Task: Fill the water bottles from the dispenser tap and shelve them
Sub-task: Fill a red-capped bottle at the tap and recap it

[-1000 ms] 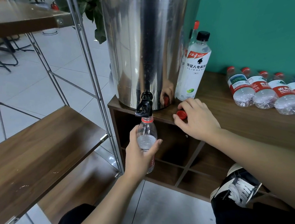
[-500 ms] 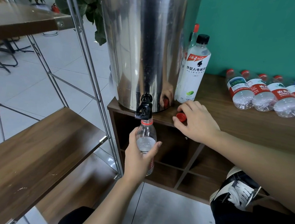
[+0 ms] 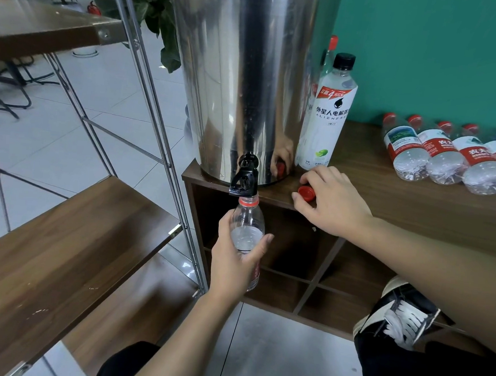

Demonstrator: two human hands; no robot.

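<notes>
My left hand [image 3: 233,264] grips a clear water bottle [image 3: 247,229] with a red neck ring, its open mouth right under the black tap [image 3: 244,179] of the steel dispenser [image 3: 244,69]. Water stands high in the bottle, near its shoulder. My right hand [image 3: 333,205] rests on the wooden cabinet top [image 3: 417,207] and pinches the bottle's red cap [image 3: 306,191] between thumb and fingers. Several capped bottles [image 3: 439,155] with red labels lie on their sides at the right of the cabinet top.
A tall white drink bottle [image 3: 326,114] with a black cap stands beside the dispenser against the green wall. To the left is a metal-framed rack with wooden shelves [image 3: 58,250]. Open cubbyholes [image 3: 292,250] lie under the cabinet top. My shoe [image 3: 403,315] is at lower right.
The water level in the bottle has risen slightly. Both hands keep their places; the view has shifted a little.
</notes>
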